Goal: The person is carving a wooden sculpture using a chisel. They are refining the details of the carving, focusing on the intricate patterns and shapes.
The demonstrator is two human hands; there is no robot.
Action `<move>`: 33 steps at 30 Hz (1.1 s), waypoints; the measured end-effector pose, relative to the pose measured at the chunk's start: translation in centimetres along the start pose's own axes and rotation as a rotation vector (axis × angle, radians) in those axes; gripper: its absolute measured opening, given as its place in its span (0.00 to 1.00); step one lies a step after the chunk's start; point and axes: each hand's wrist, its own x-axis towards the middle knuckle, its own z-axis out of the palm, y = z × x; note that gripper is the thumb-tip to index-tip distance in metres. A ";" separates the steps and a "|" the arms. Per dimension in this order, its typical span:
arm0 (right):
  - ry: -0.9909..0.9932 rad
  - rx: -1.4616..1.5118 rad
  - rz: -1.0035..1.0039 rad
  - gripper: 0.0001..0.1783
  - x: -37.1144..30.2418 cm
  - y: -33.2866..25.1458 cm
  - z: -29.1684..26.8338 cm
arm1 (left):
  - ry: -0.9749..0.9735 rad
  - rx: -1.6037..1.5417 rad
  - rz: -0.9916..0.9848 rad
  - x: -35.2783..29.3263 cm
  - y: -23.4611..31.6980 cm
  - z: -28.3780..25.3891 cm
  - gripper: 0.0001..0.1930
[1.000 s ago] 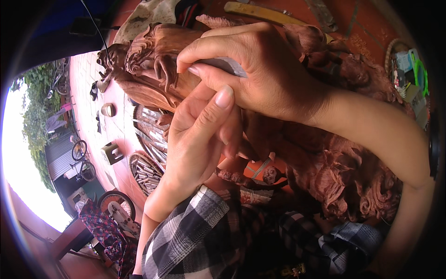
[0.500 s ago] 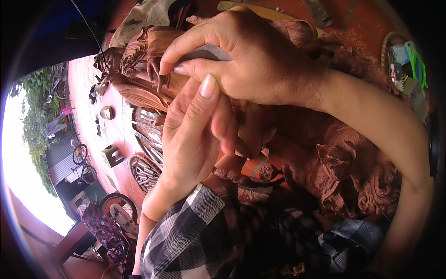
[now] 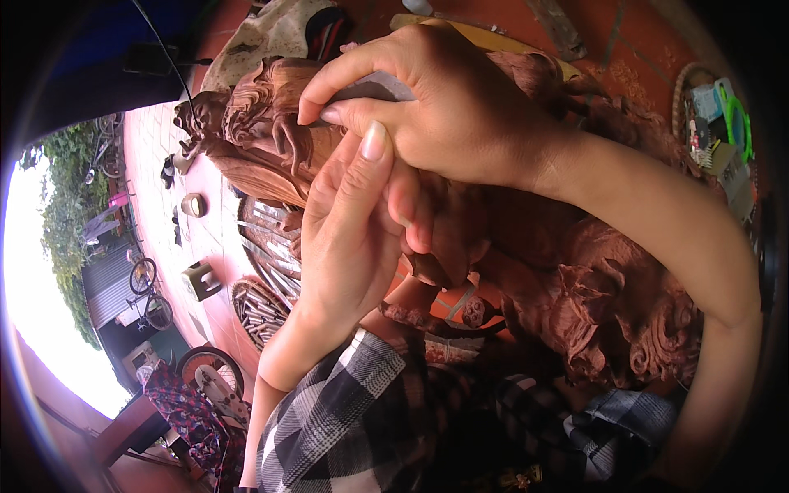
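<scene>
A large reddish-brown wooden carving (image 3: 263, 123) with curled, ornate relief runs from the upper left across to the lower right. My right hand (image 3: 444, 107) lies over its top, fingers pinched on a grey sanding piece (image 3: 374, 86) pressed against the carved curls. My left hand (image 3: 353, 238) reaches up from below, palm against the carving's underside, thumb pointing up to the right hand's fingers. More of the same carving (image 3: 625, 312) with swirled detail rests over my lap, which is covered in black-and-white checked cloth (image 3: 362, 419).
Round trays of metal carving tools (image 3: 259, 308) lie on the red tiled floor (image 3: 222, 238) to the left. A small wooden block (image 3: 200, 279) and a cup (image 3: 193, 204) stand nearby. A basket of small items (image 3: 715, 123) sits at the upper right. Bicycles (image 3: 148, 292) stand far left.
My right hand has slid left along the carving with the sanding piece. My left hand has shifted up with it, the thumb now straighter.
</scene>
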 end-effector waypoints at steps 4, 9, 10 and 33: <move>-0.056 0.018 0.085 0.11 -0.4 -1.0 -0.1 | -0.012 0.067 0.025 -0.7 -0.4 -0.4 0.11; 0.004 0.006 0.062 0.10 -0.3 -0.4 0.1 | 0.018 0.075 0.030 0.0 -0.1 0.3 0.11; 0.012 0.002 0.083 0.10 -0.2 -0.5 0.0 | 0.022 0.068 0.035 0.1 -0.1 0.2 0.11; -0.079 -0.094 -0.165 0.08 0.5 0.0 0.1 | -0.024 -0.064 -0.003 -0.4 -0.1 -1.2 0.16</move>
